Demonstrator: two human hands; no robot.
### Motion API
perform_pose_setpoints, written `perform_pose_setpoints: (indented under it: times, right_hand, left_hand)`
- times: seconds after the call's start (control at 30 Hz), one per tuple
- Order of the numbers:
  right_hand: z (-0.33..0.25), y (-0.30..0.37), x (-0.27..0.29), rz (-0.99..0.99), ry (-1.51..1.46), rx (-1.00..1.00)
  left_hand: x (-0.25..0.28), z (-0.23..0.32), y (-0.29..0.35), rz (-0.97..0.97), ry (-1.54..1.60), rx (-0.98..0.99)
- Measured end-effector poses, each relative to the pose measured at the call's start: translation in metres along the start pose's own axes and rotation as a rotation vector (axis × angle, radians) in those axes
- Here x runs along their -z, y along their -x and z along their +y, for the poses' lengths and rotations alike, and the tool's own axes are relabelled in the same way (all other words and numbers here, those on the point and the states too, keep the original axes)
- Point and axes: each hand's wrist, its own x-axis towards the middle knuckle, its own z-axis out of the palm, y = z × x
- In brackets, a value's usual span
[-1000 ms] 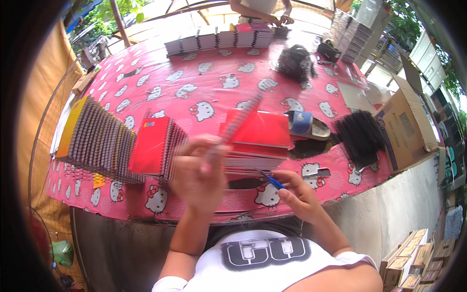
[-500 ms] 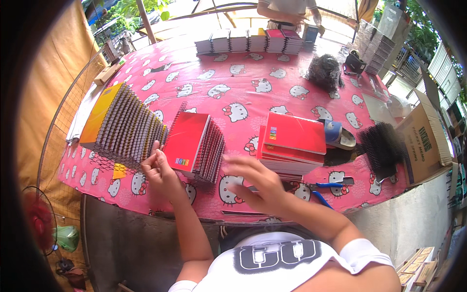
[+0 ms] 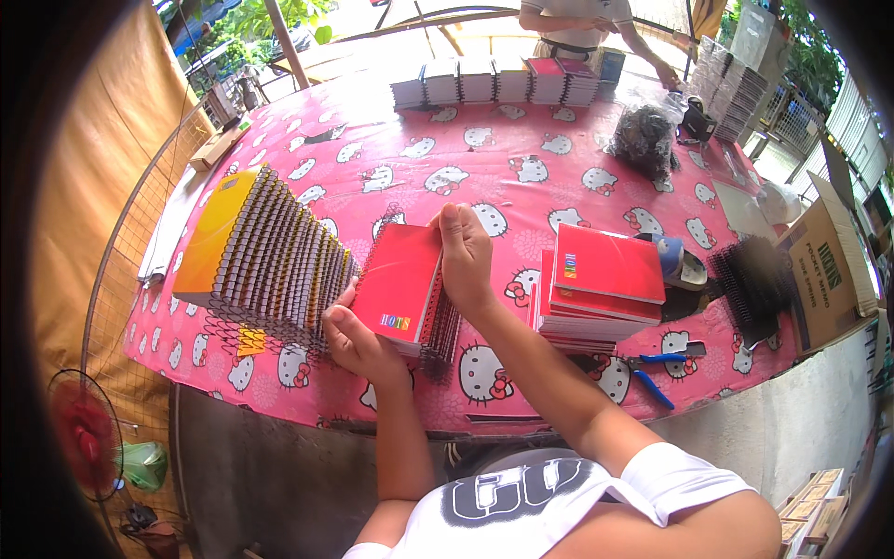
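Note:
A stack of red spiral notebooks (image 3: pixel 399 279) stands on the table in front of me, between my hands. My left hand (image 3: pixel 358 347) is against its near left edge, fingers bent along the side. My right hand (image 3: pixel 466 256) wraps the far right corner, thumb up. To the left rises a taller stack of yellow-covered spiral notebooks (image 3: pixel 219 233), its black coils facing me. On the right lies a pile of red-covered pads (image 3: pixel 610 270), with no coils visible on them.
Blue-handled pliers (image 3: pixel 654 374) lie near the front edge. Black spiral coils (image 3: pixel 750 279) sit by a cardboard box (image 3: pixel 829 270) at right. A row of notebook stacks (image 3: pixel 494 82) lines the far side, where another person (image 3: pixel 582 23) stands. A caged fan (image 3: pixel 82 433) is at lower left.
My right hand has moved from the near right side to the red stack's far right corner. My left hand has come against the stack's left side. The view has shifted slightly.

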Motion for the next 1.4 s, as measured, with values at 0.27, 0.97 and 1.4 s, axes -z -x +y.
perform_pose_setpoints:
  times: [0.27,0.97,1.4]
  right_hand:
    - [-0.066,0.027,0.028,-0.027,0.462,0.634]
    - [-0.103,0.014,0.467,0.13,1.664,-0.343]
    - [-0.188,0.021,0.305,-0.099,0.859,0.25]
  left_hand:
    - [0.003,0.002,0.007,0.079,-0.103,-0.34]
    - [-0.218,0.092,0.031,-1.62,-0.475,-0.317]
    - [-0.151,0.134,0.062,-0.998,-0.085,-0.631]
